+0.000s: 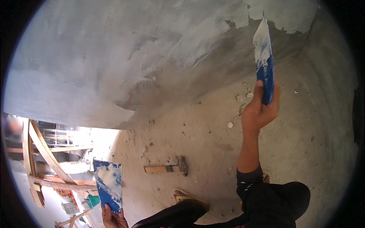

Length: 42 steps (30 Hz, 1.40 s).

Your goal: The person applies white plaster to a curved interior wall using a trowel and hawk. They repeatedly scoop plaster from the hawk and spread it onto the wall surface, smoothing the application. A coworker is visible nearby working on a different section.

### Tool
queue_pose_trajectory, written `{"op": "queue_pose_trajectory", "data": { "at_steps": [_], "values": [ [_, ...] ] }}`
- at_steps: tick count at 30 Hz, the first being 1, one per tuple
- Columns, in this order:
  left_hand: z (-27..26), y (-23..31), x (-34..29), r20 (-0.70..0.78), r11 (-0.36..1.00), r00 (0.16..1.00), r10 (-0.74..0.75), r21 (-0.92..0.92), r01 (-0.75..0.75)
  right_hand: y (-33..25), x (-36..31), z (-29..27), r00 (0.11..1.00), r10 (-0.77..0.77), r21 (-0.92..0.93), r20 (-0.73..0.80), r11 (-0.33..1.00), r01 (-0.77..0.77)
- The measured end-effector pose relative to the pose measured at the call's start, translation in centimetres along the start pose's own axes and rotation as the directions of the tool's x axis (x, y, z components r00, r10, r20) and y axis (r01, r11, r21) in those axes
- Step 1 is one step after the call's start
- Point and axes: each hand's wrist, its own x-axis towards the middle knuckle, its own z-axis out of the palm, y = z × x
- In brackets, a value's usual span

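Note:
My right hand (260,110) is closed round the blue end of a putty knife (265,57), its blade smeared with white putty. The knife points up toward the wall (144,49), which is partly coated in pale grey putty, with bare patches along its lower edge. At the lower left, my left hand (114,219) grips the bottom edge of a blue rectangular plate (109,186) loaded with white putty. The plate is held upright in view, apart from the knife and the wall.
A hammer (167,167) with a wooden handle lies on the dusty floor (209,144). Small rubble (243,98) is scattered near the wall's foot. A sandalled foot (190,198) shows below. Wooden beams (49,152) and a green bucket (92,201) stand beyond the opening on the left.

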Motion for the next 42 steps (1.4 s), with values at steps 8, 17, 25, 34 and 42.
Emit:
{"op": "queue_pose_trajectory", "data": {
  "at_steps": [8, 17, 25, 34, 42],
  "values": [
    [-1.4, 2.4, 4.5, 0.044, 0.995, 0.999, -0.013, 0.098, 0.008, -1.4, -1.1, 7.1, 0.982, -0.086, -0.175, 0.169, 0.978, 0.116],
    [-8.5, -0.7, 11.3, 0.151, 0.992, 0.981, -0.119, 0.051, 0.113, -2.8, -10.0, 6.2, 0.963, -0.026, 0.115, 0.269, 0.993, -0.005],
    [-11.1, -2.3, 14.8, 0.169, 0.984, 0.971, -0.166, 0.093, 0.152, 2.2, 2.8, 1.4, 0.973, 0.188, 0.014, -0.131, 0.982, -0.188],
    [-12.7, -4.3, 15.7, 0.099, 0.972, 0.992, -0.072, 0.230, 0.048, 0.0, -5.4, 8.4, 0.987, -0.082, -0.206, 0.139, 0.972, 0.110],
    [-16.5, -4.2, 15.4, 0.029, 0.972, 0.991, -0.133, 0.200, 0.124, -7.6, -21.4, 14.1, 0.908, -0.097, 0.029, 0.408, 0.995, 0.094]
  ]
}}
